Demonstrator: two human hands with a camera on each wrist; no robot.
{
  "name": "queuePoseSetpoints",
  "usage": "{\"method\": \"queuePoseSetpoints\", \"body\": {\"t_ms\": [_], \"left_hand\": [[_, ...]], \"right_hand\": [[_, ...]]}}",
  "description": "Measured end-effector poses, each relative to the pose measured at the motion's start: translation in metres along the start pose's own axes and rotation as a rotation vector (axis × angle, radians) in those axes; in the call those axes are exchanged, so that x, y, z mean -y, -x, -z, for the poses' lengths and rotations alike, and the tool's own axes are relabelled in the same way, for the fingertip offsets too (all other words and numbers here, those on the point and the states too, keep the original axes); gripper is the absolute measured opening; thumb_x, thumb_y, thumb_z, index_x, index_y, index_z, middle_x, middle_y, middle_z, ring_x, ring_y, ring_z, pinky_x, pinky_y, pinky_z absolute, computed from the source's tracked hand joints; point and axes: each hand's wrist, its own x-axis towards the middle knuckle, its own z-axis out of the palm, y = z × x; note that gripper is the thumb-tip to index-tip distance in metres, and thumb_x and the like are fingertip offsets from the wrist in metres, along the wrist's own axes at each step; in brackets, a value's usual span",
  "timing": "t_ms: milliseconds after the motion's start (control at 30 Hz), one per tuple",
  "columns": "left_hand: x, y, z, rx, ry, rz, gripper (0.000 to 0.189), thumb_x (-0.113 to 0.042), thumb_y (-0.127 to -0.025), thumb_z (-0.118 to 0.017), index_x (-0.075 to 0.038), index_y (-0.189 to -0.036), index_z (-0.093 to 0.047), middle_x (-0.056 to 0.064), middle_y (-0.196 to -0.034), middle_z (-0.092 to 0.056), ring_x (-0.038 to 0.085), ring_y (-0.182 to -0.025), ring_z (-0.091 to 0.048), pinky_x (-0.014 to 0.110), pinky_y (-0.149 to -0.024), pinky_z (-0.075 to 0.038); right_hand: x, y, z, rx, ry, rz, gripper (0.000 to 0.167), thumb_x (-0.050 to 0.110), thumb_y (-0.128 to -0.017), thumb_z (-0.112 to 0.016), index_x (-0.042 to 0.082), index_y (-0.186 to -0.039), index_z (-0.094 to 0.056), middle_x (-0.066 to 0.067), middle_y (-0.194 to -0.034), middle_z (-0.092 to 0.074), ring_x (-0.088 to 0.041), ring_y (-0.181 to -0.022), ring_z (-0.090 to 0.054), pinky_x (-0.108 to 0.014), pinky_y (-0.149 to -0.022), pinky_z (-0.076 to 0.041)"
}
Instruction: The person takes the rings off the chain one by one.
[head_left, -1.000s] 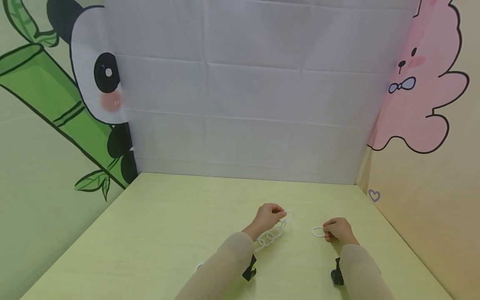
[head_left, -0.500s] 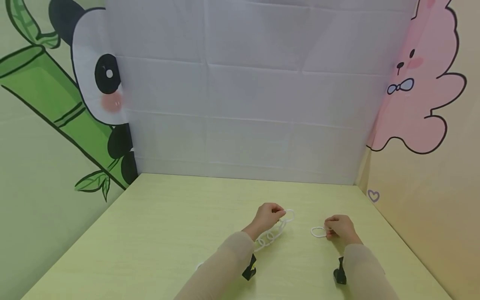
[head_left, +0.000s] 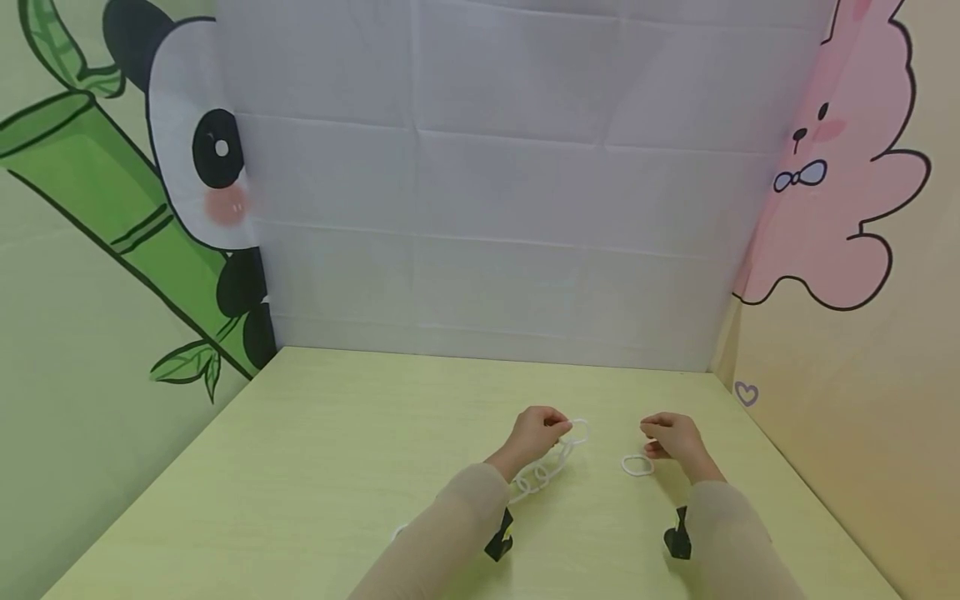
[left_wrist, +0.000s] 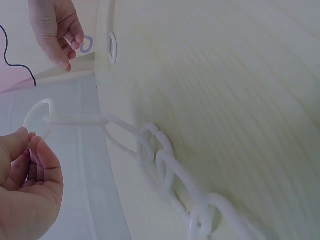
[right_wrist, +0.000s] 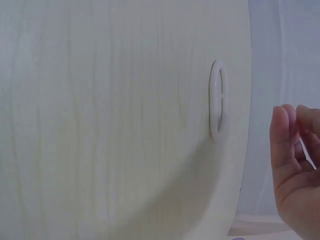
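My left hand (head_left: 534, 435) pinches the end link (left_wrist: 50, 109) of a white plastic chain (left_wrist: 186, 178) between thumb and fingertips. From there the chain slopes down to the table, and in the head view my forearm covers part of it. A loose white link (head_left: 637, 475) lies flat on the table to the right of the chain. My right hand (head_left: 677, 440) hovers just above and behind that link, apart from it. Its fingers are loosely bent and hold nothing, as the right wrist view of the hand (right_wrist: 300, 170) also shows.
Both hands are over a pale yellow table (head_left: 337, 433). A white cloth (head_left: 487, 208) hangs along the back edge. Side walls carry a panda drawing (head_left: 180, 158) and a pink bear drawing (head_left: 840, 208). A small white piece (head_left: 399, 530) shows beside my left sleeve.
My right hand has let go of the loose link and risen up and away from it, leaving it on the table. My left hand keeps its pinch on the chain, almost unmoved.
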Motion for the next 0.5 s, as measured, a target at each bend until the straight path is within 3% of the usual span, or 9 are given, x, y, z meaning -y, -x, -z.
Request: {"method": "queuePoseSetpoints", "body": {"t_ms": [500], "left_hand": [[0.001, -0.002, -0.002, -0.02, -0.013, 0.022, 0.013, -0.015, -0.091, -0.06, -0.004, -0.09, -0.066, 0.003, -0.079, -0.061, 0.008, -0.064, -0.053, 0.021, -0.058, -0.047]], "right_hand": [[0.025, -0.002, -0.015, 0.062, 0.009, 0.088, 0.027, 0.007, -0.092, -0.056, -0.013, -0.111, -0.054, -0.009, -0.081, -0.058, -0.014, -0.061, -0.059, -0.028, -0.059, -0.054]]}}
